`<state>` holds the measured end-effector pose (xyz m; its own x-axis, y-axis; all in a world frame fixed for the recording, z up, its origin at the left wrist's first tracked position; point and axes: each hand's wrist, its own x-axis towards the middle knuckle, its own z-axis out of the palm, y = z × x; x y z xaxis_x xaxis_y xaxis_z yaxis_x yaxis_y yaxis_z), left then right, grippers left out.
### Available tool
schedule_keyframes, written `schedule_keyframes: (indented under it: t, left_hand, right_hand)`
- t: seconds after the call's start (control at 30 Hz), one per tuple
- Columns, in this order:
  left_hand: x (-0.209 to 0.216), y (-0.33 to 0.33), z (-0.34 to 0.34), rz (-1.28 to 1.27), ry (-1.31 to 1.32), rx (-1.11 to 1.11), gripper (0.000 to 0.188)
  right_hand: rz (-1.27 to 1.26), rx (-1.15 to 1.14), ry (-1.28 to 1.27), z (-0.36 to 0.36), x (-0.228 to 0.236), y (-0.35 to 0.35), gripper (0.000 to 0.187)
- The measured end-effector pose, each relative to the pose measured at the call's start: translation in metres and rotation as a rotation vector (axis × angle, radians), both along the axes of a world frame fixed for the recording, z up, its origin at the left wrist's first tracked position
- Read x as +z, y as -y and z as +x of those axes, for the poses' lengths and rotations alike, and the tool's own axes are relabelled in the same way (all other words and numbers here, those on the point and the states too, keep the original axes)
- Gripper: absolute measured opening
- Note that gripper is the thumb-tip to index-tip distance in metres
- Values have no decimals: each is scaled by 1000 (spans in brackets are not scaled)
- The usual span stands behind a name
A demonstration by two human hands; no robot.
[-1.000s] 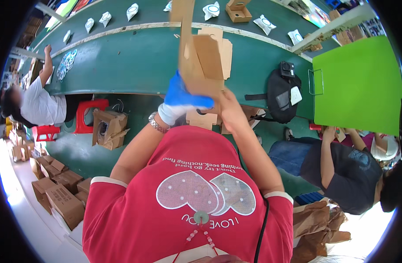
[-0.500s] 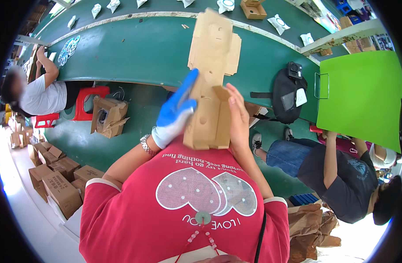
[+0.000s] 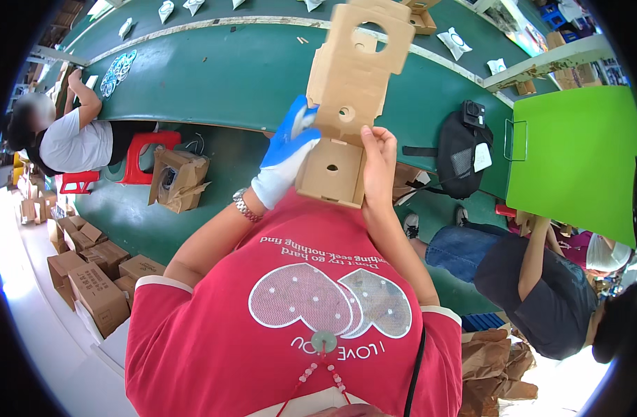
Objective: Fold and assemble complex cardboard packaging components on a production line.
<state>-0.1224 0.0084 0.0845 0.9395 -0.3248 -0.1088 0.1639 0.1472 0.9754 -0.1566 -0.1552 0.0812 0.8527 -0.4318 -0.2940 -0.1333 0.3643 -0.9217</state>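
A small brown cardboard box (image 3: 322,182) is between my hands in front of my chest. Its lower part is folded into a tray shape with a small hole, while the long lid panel stretches away over the table and has a large round cutout at its far end. My left hand (image 3: 285,158), in a blue and white glove, grips the box's left side; its thumb side lies along the edge by the fold. My bare right hand (image 3: 379,165) holds the right side, its thumb on the edge near the fold.
Ahead lies a green table (image 3: 221,76); a conveyor with small white packets (image 3: 454,43) runs behind it. A black bag (image 3: 457,153) and a green board (image 3: 572,160) are on the right. Cartons (image 3: 96,292) are stacked at left. Co-workers sit on both sides.
The box has tilted and folded: its lower part now looks shorter and squared. The far panel with the large cutout has come into view, and my right thumb has moved onto the fold.
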Motion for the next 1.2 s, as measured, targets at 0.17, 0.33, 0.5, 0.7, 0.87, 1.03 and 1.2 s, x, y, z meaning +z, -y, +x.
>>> schedule_keyframes:
  t: [0.17,0.33,0.5,0.7,0.87,1.03,1.2]
  left_hand:
    - [13,-5,-20,599,-227,-218,50]
    - [-57,-30,-34,1133,1017,-168,46]
    - [14,15,-26,505,-106,-33,45]
    - [-3,-16,-11,258,438,-564,35]
    - [5,-13,3,577,-90,-592,49]
    - [16,-13,33,795,71,-820,63]
    - [17,5,42,997,319,-757,58]
  right_hand:
    - [-182,92,-108,-27,0,-4,42]
    - [213,174,-45,-33,5,1,70]
    - [260,112,-65,-38,-1,-4,44]
    - [660,302,-13,-45,-38,13,11]
    - [230,535,-136,-35,-9,16,27]
    - [-340,1023,-367,-9,10,44,36]
    - [-535,1193,-279,16,20,59,37]
